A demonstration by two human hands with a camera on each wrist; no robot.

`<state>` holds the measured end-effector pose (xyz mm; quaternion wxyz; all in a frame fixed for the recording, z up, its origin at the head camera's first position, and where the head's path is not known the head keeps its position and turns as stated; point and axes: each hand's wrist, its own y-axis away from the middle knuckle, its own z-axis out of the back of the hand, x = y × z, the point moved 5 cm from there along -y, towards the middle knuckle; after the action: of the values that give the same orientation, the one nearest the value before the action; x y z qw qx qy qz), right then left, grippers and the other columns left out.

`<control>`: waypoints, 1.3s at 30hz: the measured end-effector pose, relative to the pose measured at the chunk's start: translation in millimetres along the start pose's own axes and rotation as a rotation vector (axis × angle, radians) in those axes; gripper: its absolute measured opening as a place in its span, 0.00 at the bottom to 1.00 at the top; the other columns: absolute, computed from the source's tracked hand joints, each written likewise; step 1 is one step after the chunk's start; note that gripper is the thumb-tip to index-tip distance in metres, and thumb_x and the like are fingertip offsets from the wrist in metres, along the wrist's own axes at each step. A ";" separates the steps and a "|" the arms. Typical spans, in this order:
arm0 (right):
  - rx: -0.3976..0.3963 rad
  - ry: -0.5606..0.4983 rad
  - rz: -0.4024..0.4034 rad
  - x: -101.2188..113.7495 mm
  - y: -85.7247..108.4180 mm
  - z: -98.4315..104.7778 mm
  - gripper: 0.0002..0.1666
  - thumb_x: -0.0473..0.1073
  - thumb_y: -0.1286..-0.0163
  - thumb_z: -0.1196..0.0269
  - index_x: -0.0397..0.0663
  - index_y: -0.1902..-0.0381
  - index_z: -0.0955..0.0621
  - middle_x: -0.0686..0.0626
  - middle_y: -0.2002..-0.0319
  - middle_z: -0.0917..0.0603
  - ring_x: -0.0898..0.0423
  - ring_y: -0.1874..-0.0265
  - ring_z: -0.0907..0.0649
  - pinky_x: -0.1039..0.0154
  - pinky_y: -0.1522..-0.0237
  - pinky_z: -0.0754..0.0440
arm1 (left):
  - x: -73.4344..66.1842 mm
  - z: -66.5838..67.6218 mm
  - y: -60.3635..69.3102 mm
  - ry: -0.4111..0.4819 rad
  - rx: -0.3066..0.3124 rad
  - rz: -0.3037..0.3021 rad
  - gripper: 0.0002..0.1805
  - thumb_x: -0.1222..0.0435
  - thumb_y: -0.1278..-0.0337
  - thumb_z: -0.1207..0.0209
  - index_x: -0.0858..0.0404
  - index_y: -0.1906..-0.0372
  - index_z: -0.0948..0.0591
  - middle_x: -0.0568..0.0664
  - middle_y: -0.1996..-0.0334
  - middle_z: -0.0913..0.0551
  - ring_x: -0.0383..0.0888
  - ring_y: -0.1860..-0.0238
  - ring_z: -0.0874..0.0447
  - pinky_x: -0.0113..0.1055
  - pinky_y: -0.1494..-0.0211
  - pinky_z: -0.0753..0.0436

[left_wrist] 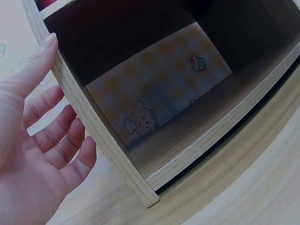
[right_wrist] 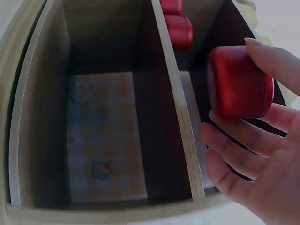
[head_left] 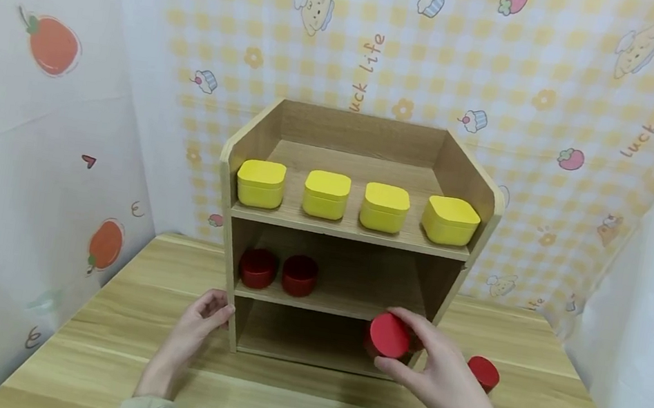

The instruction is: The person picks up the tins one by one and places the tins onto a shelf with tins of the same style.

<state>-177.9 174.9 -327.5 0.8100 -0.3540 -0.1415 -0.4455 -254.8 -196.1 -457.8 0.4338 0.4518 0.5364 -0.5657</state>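
Note:
A small wooden shelf (head_left: 354, 236) with three levels stands on the table. My left hand (head_left: 196, 328) holds its left side panel (left_wrist: 89, 112), the thumb on the front edge and the curled fingers against the outer face. My right hand (head_left: 436, 366) grips a red round tin (head_left: 388, 336) between thumb and fingers, in front of the shelf's right part. In the right wrist view this tin (right_wrist: 239, 82) is near the middle level's opening. Two more red tins, one at the far left (head_left: 258, 268) and one beside it (head_left: 299, 275), sit on the middle level.
Several yellow lidded boxes (head_left: 385, 207) stand in a row on the top level. Another red tin (head_left: 483, 374) is on the table (head_left: 550, 403), right of the shelf, partly behind my right forearm. A patterned cloth (head_left: 349, 47) hangs behind.

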 end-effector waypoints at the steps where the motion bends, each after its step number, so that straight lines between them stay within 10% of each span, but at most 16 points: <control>1: 0.003 -0.008 0.003 0.7 -4.0 -2.3 0.36 0.54 0.43 0.26 0.58 0.38 0.26 0.64 0.55 0.21 0.63 0.62 0.22 0.65 0.61 0.21 | 0.0 -0.6 -0.2 0.004 0.002 -0.001 0.10 0.71 0.33 0.44 0.72 0.52 0.29 0.51 0.63 0.27 0.40 0.62 0.27 0.35 0.58 0.20; 18: 0.080 0.011 0.000 6.7 -70.5 -27.8 0.37 0.55 0.40 0.29 0.49 0.37 0.26 0.52 0.42 0.22 0.55 0.45 0.23 0.52 0.41 0.25 | -1.5 -1.5 -0.5 -0.006 0.009 -0.024 0.10 0.71 0.33 0.44 0.73 0.52 0.29 0.52 0.64 0.28 0.39 0.63 0.27 0.34 0.59 0.20; 39: 0.164 0.058 -0.160 -6.5 -90.7 -31.4 0.41 0.62 0.38 0.33 0.51 0.33 0.28 0.48 0.43 0.21 0.49 0.46 0.22 0.48 0.43 0.25 | -1.6 -1.4 -1.0 0.005 0.019 -0.035 0.11 0.72 0.32 0.45 0.74 0.52 0.29 0.51 0.64 0.27 0.39 0.63 0.27 0.34 0.60 0.20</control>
<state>-258.9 125.0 -312.8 0.8017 -0.2613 -0.1819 -0.5059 -255.4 -194.7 -456.0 0.4182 0.4480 0.5399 -0.5769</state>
